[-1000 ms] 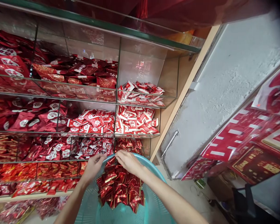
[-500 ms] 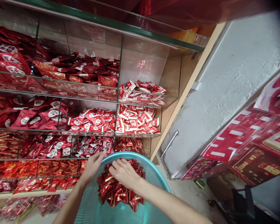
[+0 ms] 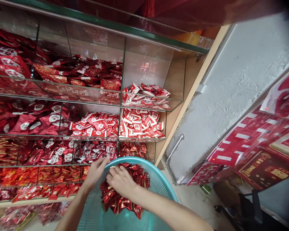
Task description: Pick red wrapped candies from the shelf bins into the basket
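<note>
Right fingers (image 3: pixel 113 174) curled among red packets (image 3: pixel 124 203), grasp hidden; left fingers (image 3: pixel 102 162) grip basket rim (image 3: pixel 135 158).

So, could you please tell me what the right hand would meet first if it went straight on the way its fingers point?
Most likely the red-and-gold foil packets under the fingertips of the right hand, inside the teal basket; exact depth is unclear.

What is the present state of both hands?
Left hand: closed on the basket rim.
Right hand: curled over the red packets; whether holding any cannot be told.
</note>
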The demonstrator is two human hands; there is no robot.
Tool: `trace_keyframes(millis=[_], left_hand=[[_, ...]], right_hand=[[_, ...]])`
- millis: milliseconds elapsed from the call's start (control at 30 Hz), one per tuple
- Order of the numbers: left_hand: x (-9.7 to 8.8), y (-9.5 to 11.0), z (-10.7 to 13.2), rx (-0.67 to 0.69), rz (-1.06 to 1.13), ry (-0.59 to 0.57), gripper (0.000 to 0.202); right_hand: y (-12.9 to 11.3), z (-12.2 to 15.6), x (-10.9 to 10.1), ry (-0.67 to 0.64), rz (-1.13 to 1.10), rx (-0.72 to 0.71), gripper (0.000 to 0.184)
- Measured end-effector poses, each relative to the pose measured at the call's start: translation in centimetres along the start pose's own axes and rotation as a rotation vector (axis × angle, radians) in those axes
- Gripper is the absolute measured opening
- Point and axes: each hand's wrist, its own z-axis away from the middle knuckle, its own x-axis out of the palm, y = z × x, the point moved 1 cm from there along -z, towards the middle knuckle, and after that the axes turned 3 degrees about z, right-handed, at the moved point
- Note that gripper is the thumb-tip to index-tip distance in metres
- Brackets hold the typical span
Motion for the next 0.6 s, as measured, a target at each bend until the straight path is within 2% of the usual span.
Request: trace_keyframes(millis=[133, 233, 267, 333, 433, 600], left_hand=[[0.1, 0.6, 0.2, 0.003, 0.0, -0.003, 0.049], [0.2, 1.0, 0.4, 0.0, -0.047, 0.001, 0.051], [0.2, 1.0, 0.5, -0.001, -0.068, 0.004, 0.051], [0.2, 1.1, 0.6, 0.008, -0.099, 0.007, 0.05], [0.2, 1.2, 0.7, 0.02, -0.112, 0.002, 0.05], [0.4, 1.6, 0.8, 0.017, -0.078, 0.005, 0.052]], right_hand=[[2.4, -0.4, -1.0, 0.043, -0.184, 0.151, 0.032], [6.3, -1.7, -0.3, 0.014, -0.368, 0.394, 0.034], [7.7, -2.3, 0.4, -0.025, -0.431, 0.5, 0.031], [10.3, -3.4, 2.6, -0.208, -0.58, 0.72, 0.024], [12.7, -5.0, 6.2, -0.404, -0.671, 0.776, 0.014], [13.3, -7.0, 10.1, -0.627, -0.829, 0.807, 0.01]])
